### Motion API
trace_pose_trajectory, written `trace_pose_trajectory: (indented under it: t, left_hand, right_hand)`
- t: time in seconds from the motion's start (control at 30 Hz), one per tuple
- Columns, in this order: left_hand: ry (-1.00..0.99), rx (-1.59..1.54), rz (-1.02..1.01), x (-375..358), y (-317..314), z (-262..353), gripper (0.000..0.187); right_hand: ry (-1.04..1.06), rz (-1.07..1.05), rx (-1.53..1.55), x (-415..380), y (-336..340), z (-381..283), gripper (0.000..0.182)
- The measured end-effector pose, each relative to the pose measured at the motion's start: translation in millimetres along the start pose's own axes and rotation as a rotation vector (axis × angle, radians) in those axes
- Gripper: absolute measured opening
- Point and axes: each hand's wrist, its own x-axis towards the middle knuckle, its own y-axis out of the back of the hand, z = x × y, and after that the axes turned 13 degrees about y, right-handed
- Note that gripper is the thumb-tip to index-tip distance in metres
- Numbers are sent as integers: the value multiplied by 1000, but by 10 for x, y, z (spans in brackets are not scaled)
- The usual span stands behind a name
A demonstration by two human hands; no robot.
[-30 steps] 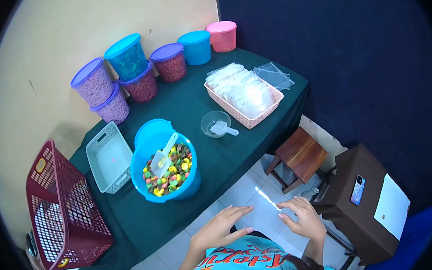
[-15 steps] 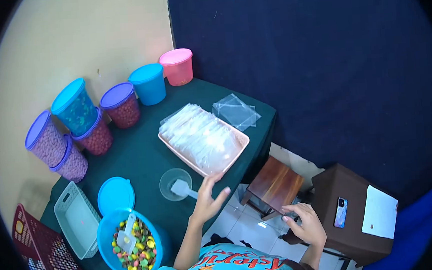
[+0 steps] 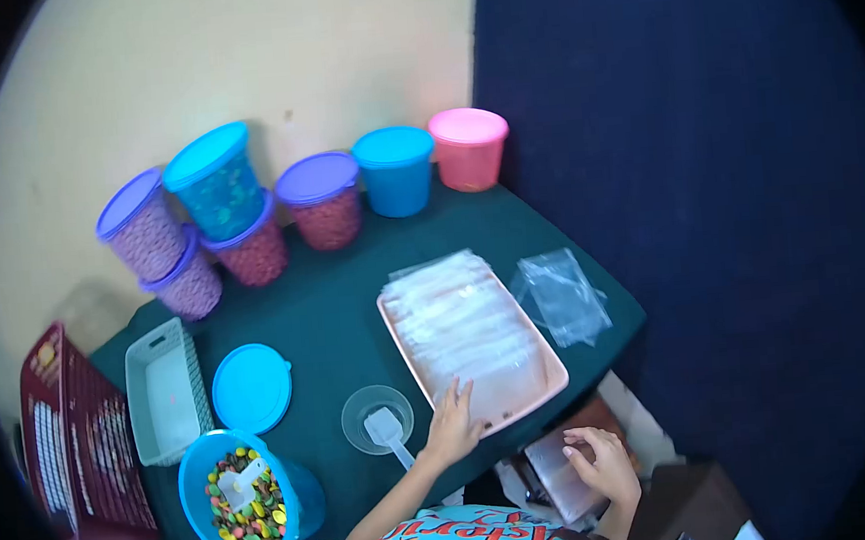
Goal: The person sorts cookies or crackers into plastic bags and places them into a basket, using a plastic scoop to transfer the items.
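Note:
My left hand (image 3: pixel 453 426) rests at the near left edge of a pink tray (image 3: pixel 551 380), its fingers spread over the plastic packets (image 3: pixel 461 318) that fill it. My right hand (image 3: pixel 605 467) hangs in the air beyond the table's near edge, fingers curved and apart, holding nothing visible. Left of my left hand stands a small clear bowl (image 3: pixel 351 421) with a white scoop (image 3: pixel 386 430) in it. A blue tub (image 3: pixel 195 487) of colourful candies (image 3: pixel 254 518) holds another scoop (image 3: pixel 237 484).
Clear plastic bags (image 3: pixel 567 299) lie right of the tray. Lidded tubs (image 3: pixel 396 177) line the wall. A blue lid (image 3: pixel 252 388), a grey-green basket (image 3: pixel 168 394) and a maroon basket (image 3: pixel 84 455) are at left. A brown-covered surface (image 3: pixel 695 507) is at lower right.
The view has turned, so the table sits further right and lower. My left hand has moved from beside the tray's near corner onto its edge and the packets. My right hand remains off the table.

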Motion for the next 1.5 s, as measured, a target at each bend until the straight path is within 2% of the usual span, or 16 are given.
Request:
trace_pose_trajectory:
  t: [0.17, 0.23, 0.33, 0.37, 0.43, 0.57, 0.63, 0.77, 0.97, 1.07, 1.17, 1.23, 1.3, 1.33, 1.43, 1.5]
  left_hand:
    - [71, 48, 57, -21, -77, 53, 62]
    - [135, 49, 198, 26, -63, 126, 52]
    - [234, -10, 201, 16, -3, 196, 14]
    - [277, -4, 238, -8, 37, 194, 14]
    - [173, -262, 318, -90, 166, 195, 10]
    - [253, -582, 444, -453, 536, 304, 11]
    - [270, -537, 600, -666, 704, 346, 11]
    - [376, -691, 891, -1077, 921, 468, 10]
    - [447, -564, 1060, -1645, 948, 461, 11]
    - [610, -651, 1157, -1959, 955, 428, 11]
    - [593, -660, 1221, -2335, 1007, 320, 15]
    - [490, -590, 1317, -2543, 1110, 292, 19]
    - [658, -144, 1667, -2764, 1233, 314, 22]
    - [763, -106, 1694, -2916, 1239, 309, 23]
    - [649, -223, 1514, -3335, 1213, 159, 21]
    - [535, -451, 1036, -3568, 1234, 100, 20]
  right_hand:
    - [303, -224, 2, 997, 89, 272, 24]
    - [399, -310, 30, 1315, 54, 343, 24]
    - [517, -442, 100, 1662, -109, 427, 24]
    - [544, -494, 137, 1740, -191, 443, 24]
    - [634, -550, 169, 1877, -349, 410, 26]
    - [887, -626, 206, 2076, -608, 328, 28]
    - [879, -835, 238, 2151, -696, 294, 21]
    - [849, -852, 480, 2162, -692, -25, 14]
    - [837, -954, 880, 1898, -806, -355, 14]
    - [816, -1070, 905, 1634, -856, -584, 14]
    - [796, -1125, 877, 1321, -1026, -810, 11]
    - [726, -1110, 882, 1107, -1130, -1057, 9]
    - [716, -1091, 916, 894, -1288, -1241, 7]
    - [736, -1059, 947, 785, -1390, -1308, 7]
    - [772, -1002, 1000, 423, -1571, -1548, 7]
    - [933, -835, 953, 233, -1703, -1722, 7]
